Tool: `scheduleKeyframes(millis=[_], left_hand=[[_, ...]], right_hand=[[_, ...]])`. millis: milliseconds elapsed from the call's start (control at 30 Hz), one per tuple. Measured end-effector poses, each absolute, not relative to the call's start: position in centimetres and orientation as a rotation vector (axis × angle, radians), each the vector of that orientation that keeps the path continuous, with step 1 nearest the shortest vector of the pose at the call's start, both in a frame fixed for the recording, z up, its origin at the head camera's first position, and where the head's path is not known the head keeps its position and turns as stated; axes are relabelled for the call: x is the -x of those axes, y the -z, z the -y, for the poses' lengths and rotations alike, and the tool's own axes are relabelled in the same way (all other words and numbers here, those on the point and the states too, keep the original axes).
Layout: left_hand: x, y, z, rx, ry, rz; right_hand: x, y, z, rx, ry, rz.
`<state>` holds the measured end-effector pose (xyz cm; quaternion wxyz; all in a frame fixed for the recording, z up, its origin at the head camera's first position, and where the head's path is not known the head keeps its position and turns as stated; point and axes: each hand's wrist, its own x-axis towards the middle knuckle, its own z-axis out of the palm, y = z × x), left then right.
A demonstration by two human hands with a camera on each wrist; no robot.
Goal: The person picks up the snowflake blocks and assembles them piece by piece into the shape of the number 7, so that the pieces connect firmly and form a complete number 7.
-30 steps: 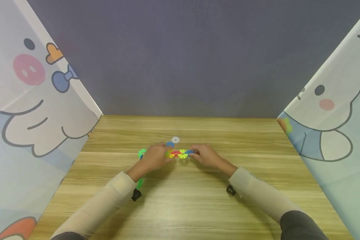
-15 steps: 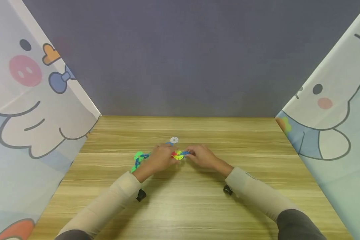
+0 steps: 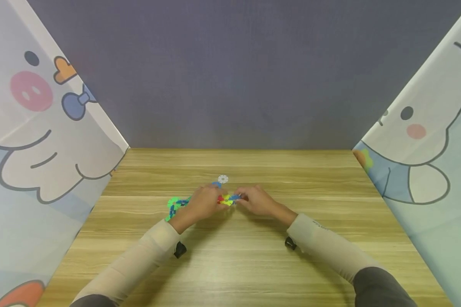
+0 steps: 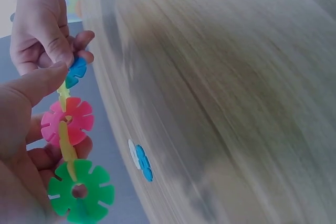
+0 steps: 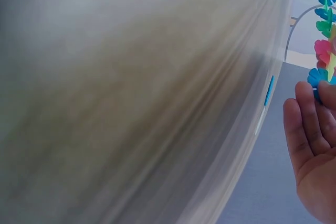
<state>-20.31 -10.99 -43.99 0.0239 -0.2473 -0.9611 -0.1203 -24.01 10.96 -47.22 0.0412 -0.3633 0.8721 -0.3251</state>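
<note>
A chain of interlocking notched plastic discs runs between the hands, held above the table. In the head view my left hand point(image 3: 205, 202) grips its middle, hiding part of it. The left wrist view shows that hand's thumb and fingers around a pink disc point(image 4: 82, 109) and yellow discs seen edge-on, with a green disc point(image 4: 94, 184) below. My right hand point(image 3: 256, 200) pinches the blue disc point(image 4: 78, 71) at the chain's right end, joined to a yellow disc point(image 3: 227, 201). The chain's green and blue tail point(image 3: 173, 202) trails left past my left wrist.
Beyond the hands, a loose white disc point(image 3: 223, 179) and a loose blue disc point(image 3: 216, 184) lie close together on the wooden table point(image 3: 230, 264). A grey panel point(image 3: 230, 76) stands at the back, with cartoon-printed panels on both sides.
The hands have drawn slightly closer together, my right hand shifting left with the blue end. The yellow disc beside it has tilted. The green and blue tail has swung left and shows more.
</note>
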Motion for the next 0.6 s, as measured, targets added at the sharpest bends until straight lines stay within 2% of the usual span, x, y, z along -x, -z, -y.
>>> scheduleKeyframes(millis=[600], left_hand=[[20.0,44.0,12.4,0.737,0.325,3.008]], right_hand=[[24.8,46.5,-11.2,1.123,0.842,-2.632]])
